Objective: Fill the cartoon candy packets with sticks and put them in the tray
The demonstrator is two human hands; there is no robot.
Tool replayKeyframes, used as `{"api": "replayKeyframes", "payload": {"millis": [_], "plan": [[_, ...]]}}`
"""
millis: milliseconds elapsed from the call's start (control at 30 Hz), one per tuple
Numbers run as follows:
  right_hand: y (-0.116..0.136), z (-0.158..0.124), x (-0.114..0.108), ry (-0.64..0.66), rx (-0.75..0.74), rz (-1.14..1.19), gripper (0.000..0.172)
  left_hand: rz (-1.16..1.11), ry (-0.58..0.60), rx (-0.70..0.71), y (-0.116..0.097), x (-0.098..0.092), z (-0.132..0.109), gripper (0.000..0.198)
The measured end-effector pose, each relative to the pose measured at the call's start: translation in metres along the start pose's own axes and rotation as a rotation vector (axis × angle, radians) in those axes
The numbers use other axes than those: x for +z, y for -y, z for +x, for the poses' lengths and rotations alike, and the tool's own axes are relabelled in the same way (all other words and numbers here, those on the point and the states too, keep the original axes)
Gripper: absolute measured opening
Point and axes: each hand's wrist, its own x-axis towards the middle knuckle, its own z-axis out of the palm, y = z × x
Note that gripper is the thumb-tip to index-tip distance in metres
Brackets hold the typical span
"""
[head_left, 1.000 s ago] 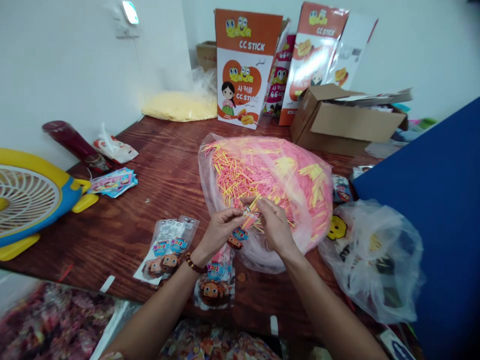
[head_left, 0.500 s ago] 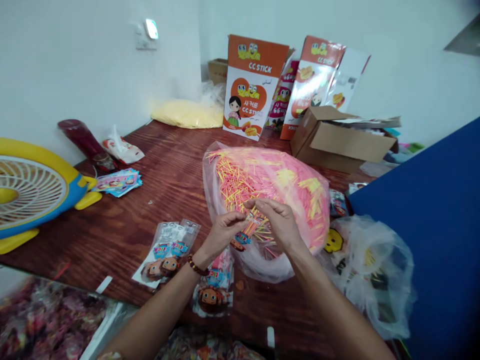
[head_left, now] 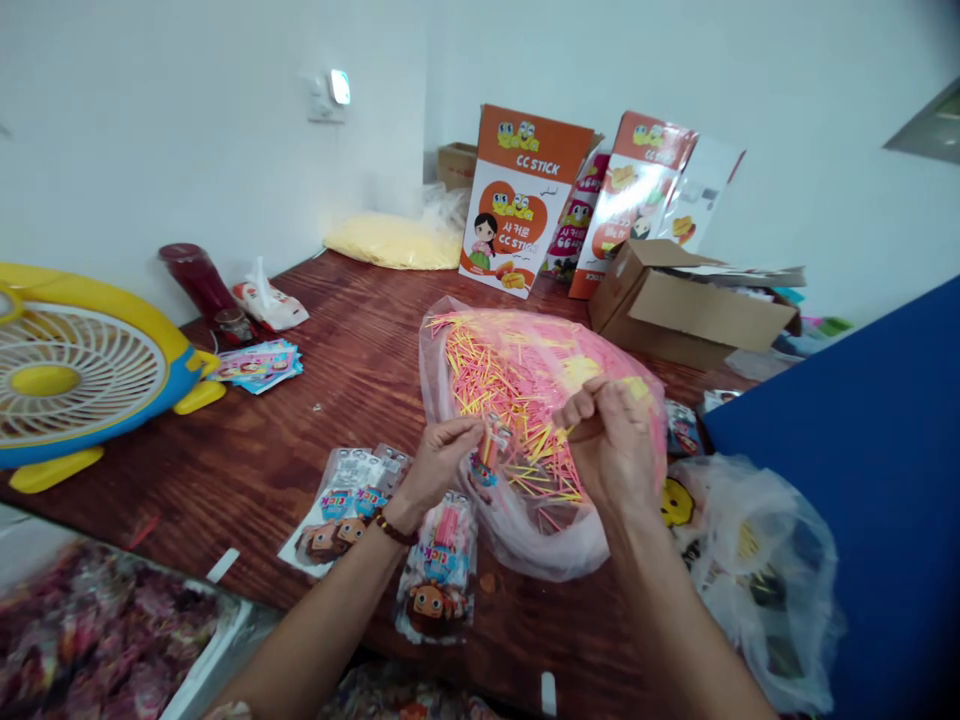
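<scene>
My left hand [head_left: 439,462], with a beaded bracelet at the wrist, pinches the upper edge of a small clear printed pouch [head_left: 489,458]. Pink and yellow sticks show inside the pouch. To its right my right hand [head_left: 621,450] is raised with its fingers curled together. A bit of yellow shows by its fingertips, but what they hold, if anything, is unclear. Behind both hands lies a large open plastic bag [head_left: 439,385] full of thin pink and yellow sticks [head_left: 480,375]. Filled pouches [head_left: 439,570] are stacked below my left hand, beside flat printed pouches [head_left: 337,510].
A yellow and blue fan [head_left: 82,370] stands at left, near a dark red bottle [head_left: 196,280], tissues [head_left: 271,304] and printed cards [head_left: 262,365]. Printed cartons [head_left: 521,200] and an open cardboard box [head_left: 694,310] line the back. A white plastic bag [head_left: 772,560] sits right, by a blue panel [head_left: 877,450].
My right hand has moved right and up, away from my left hand. The pouch stays in my left hand. The view has shifted slightly.
</scene>
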Motion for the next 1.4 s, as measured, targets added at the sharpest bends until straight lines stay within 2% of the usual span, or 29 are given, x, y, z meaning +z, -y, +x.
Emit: {"api": "replayKeyframes", "payload": {"millis": [167,267,333,433,533,633,767,967,1133,1200,1267,1333,1400], "plan": [[-0.033,-0.022,-0.02,0.087,0.174,-0.281,0.028,-0.073,-0.006,0.033,0.001,-0.003,0.005,0.033],[-0.048,-0.031,-0.016,0.184,0.255,-0.395,0.033,-0.058,0.0,0.008,-0.003,0.002,0.0,0.03],[-0.055,-0.033,-0.011,0.247,0.263,-0.435,0.027,-0.032,-0.028,-0.001,-0.006,0.004,-0.005,0.031],[-0.061,-0.034,-0.005,0.24,0.235,-0.437,0.025,-0.048,-0.063,-0.029,-0.007,0.001,-0.013,0.03],[-0.066,-0.039,-0.003,0.185,0.275,-0.408,0.027,-0.04,0.035,-0.119,-0.004,-0.008,-0.022,0.033],[-0.068,-0.05,0.001,0.195,0.318,-0.361,0.027,0.027,0.107,-0.163,-0.002,-0.018,-0.032,0.028],[-0.07,-0.061,0.008,0.24,0.366,-0.312,0.023,0.112,0.048,-0.157,-0.004,-0.026,-0.044,0.028],[-0.082,-0.068,0.008,0.332,0.397,-0.393,0.026,0.33,0.015,-0.175,-0.01,-0.035,-0.063,0.026],[-0.102,-0.084,-0.005,0.46,0.555,-0.413,0.029,0.495,0.009,-0.172,0.005,-0.045,-0.092,0.029],[-0.109,-0.094,-0.009,0.484,0.574,-0.536,0.03,0.676,-0.05,-0.091,0.015,-0.047,-0.105,0.038],[-0.114,-0.102,-0.011,0.472,0.507,-0.755,0.027,0.887,-0.102,0.006,0.026,-0.049,-0.115,0.047],[-0.114,-0.104,-0.012,0.461,0.436,-0.938,0.02,1.03,-0.079,0.056,0.036,-0.051,-0.122,0.051],[-0.11,-0.097,-0.018,0.462,0.392,-1.02,0.016,1.088,-0.051,0.065,0.046,-0.054,-0.126,0.052]]}}
